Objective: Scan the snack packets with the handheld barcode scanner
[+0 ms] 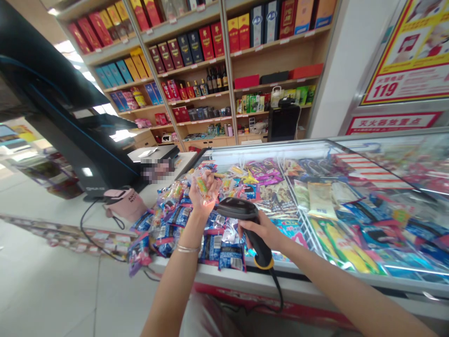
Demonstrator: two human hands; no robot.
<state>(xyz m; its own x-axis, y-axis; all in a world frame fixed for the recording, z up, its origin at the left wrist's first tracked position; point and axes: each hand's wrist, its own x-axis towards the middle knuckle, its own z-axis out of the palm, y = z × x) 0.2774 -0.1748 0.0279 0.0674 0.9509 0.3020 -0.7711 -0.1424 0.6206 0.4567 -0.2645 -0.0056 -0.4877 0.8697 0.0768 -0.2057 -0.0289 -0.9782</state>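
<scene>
My left hand (203, 194) is raised above the counter and closed round a small clear snack packet (201, 185) with yellow and orange inside. My right hand (261, 231) grips the handle of a black barcode scanner (242, 210), whose head points left toward the packet. The scanner's cable (278, 292) drops over the front edge. Below both hands lies a pile of blue and mixed snack packets (178, 220) on the glass lid of a chest freezer (315, 276).
A black checkout monitor (63, 117) stands at the left with a pink device (124, 199) and cables below it. Ice-cream wrappers fill the freezer under the glass (351, 206). Shelves of boxed goods and bottles (196, 56) line the back wall. A red and yellow poster (410, 56) hangs at the right.
</scene>
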